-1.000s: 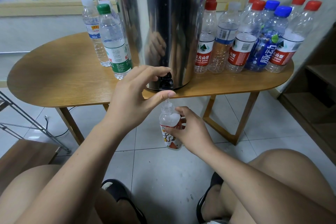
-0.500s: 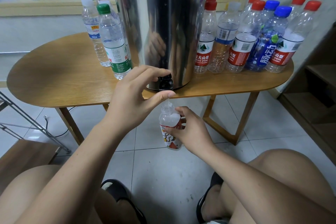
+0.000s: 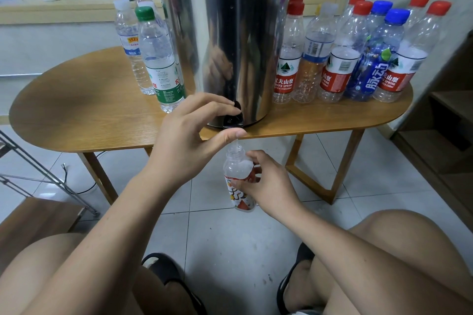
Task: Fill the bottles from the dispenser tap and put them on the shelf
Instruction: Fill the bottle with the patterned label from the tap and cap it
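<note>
Filling a small bottle (image 3: 236, 169) at the dispenser tap (image 3: 233, 119).

Pinches the black plastic tap with the left hand (image 3: 189, 135), forefinger above, thumb beneath. Grips the clear, label-wrapped bottle in the right hand (image 3: 268, 184), upright just below that pinch, open neck under the thumb tip. Looks mid-fill; cannot read the level. Calls next for letting the lever go, then capping and shelving without squeezing the thin, slick plastic. Behind the pinch: smooth steel dispenser (image 3: 230, 33) on a wood-grain table (image 3: 89, 110), beside ribbed capped bottles (image 3: 340, 59).
</note>
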A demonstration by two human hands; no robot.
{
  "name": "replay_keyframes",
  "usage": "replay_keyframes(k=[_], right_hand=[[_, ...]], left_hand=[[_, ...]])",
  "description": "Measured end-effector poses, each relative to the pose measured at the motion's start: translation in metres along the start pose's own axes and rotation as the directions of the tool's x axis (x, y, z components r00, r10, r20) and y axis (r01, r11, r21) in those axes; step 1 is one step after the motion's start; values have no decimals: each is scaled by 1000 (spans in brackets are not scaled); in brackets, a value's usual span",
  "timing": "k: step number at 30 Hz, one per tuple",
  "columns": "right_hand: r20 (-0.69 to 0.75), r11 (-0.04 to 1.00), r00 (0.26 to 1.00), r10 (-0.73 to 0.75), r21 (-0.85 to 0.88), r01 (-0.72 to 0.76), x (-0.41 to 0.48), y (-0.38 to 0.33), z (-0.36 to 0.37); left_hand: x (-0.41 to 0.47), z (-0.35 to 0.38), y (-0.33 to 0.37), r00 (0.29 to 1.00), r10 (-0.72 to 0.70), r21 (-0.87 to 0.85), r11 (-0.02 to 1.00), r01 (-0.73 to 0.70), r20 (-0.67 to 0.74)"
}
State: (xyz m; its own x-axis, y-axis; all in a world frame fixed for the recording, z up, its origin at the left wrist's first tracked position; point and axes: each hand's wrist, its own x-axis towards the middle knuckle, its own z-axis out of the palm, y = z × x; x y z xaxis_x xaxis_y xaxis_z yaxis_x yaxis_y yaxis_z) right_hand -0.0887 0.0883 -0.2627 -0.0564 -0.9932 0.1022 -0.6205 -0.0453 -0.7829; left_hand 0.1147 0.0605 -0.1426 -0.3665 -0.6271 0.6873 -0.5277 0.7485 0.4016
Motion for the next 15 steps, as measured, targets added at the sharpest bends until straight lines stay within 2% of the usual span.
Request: replay_keyframes(k=[15], right_hand=[[-2,1000,1000,-2,6,2,0,1,1]], left_hand=[[0,-1,2,1000,-7,-1,1000,7,4]])
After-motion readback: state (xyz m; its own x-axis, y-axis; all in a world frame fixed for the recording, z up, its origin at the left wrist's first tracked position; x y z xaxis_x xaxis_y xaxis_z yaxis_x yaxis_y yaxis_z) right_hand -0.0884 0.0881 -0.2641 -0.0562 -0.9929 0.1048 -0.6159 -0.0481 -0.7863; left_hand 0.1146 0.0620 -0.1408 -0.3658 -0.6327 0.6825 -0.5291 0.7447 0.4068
